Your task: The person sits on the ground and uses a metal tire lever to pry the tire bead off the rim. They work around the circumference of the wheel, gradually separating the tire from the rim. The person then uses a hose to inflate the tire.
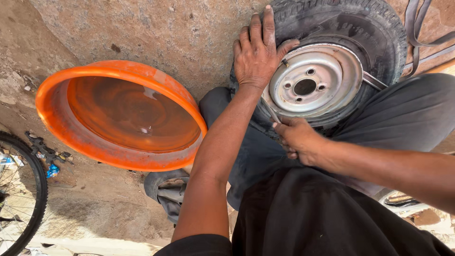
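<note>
1. Two hands on one small wheel, right of centre frame, propped between the person's knees in dark grey trousers point(407, 114).
2. Right hand point(298, 140), lower centre-right: fingers curled closed around a thin metal lever point(272, 114), whose tip sits at the rim edge by the tyre bead.
3. Left hand point(258, 52), upper centre: fingers spread flat, palm pressing the tyre point(369, 28) sidewall; it grips nothing. Thumb lies beside the valve stem point(285, 62).
4. Judgement: to lever well, keep the flat hand loading the sidewall close to the lever, take short bites, stay clear of the valve.
5. Rim point(315, 78): pressed steel disc, dull silver, scuffed, centre bore plus four bolt holes. Tyre: black rubber, blocky tread, dusty.
6. Orange plastic basin point(61, 123), left of centre: round, shallow, holds murky water.
7. Ground point(156, 33): rough, stained concrete.
8. Bicycle wheel point(40, 189), lower left edge: thin tyre, wire spokes.
</note>
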